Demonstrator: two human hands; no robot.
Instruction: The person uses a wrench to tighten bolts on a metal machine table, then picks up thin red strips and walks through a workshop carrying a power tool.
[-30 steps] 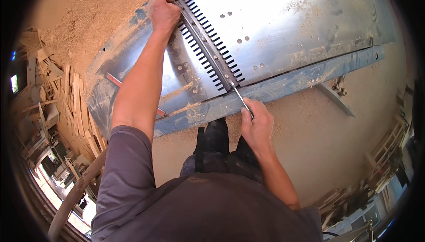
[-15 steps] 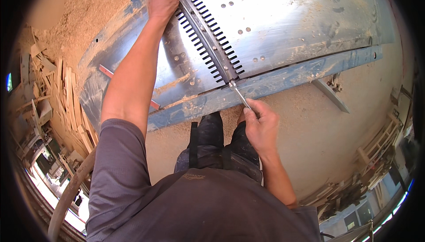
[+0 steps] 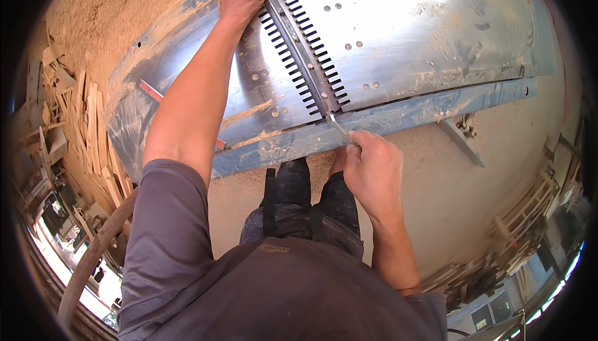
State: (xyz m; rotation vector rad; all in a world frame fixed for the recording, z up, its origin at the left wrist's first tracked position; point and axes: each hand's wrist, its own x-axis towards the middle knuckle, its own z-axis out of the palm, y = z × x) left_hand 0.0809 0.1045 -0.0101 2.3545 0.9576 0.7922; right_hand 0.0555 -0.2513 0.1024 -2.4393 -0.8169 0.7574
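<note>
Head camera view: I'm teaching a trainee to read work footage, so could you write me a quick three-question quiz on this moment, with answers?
1. Short answer: Which of the person's hands grips the slim silver tool?

2. Multiple choice: What hides the middle of the red strip?
A) the scrap wood
B) the left forearm
C) the blue beam

3. True or false: The tool's tip is at the lower end, as pictured, of the metal bar between the two rows of dark slots.

Key: 1. The right hand. 2. B. 3. True.
</note>
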